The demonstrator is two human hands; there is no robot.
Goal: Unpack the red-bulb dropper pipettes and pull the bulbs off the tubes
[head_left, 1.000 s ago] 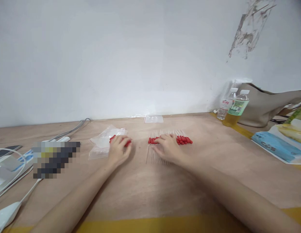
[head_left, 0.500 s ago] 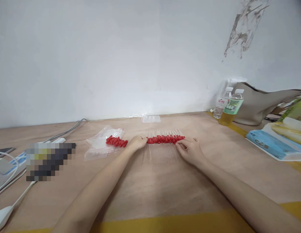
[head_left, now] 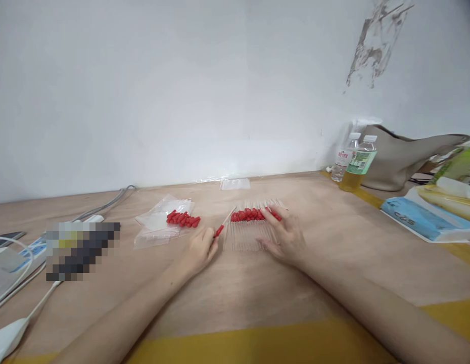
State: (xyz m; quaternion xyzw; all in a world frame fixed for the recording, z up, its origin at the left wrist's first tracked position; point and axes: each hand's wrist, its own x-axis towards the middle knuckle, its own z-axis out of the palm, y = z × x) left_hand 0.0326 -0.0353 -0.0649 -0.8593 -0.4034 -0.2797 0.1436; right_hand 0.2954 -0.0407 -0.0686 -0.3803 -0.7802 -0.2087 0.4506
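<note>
Clock's centered on the row of thin sticks (head_left: 250, 215) mid-table, 12 = wall side. The row has red pieces bunched across its middle, pale shafts poking out toward 12 and 6. L hand (head_left: 201, 248) at 8 o'clock is closed on a single stick (head_left: 219, 231), pinched near its red bit, pale end slanting toward 1, just beside the row. R hand (head_left: 288, 237) at 4 is open, fingers spread over the row's right end. Out at 9 there's a small pile of red pieces (head_left: 183, 219) on clear plastic bags (head_left: 154, 223).

What could go wrong, imo: R fingers are right on the red pieces, so a sideways nudge prob skews the row or rolls sticks loose. The L stick's tip is v close to the row's left edge, so a careless swing might snag neighbors. Pile on slippery-looking plastic could slide if a bag gets tugged.

Hard to tell: lower end of the L stick is behind the fingers. R hand covers part of the row, so idk if its fingertips press on anything. Stick count's a no-go, shafts are too thin & blurry. Pixelated patch (head_left: 81, 253) toward 9 hides smth, and both forearms get cut off at the bottom.
</note>
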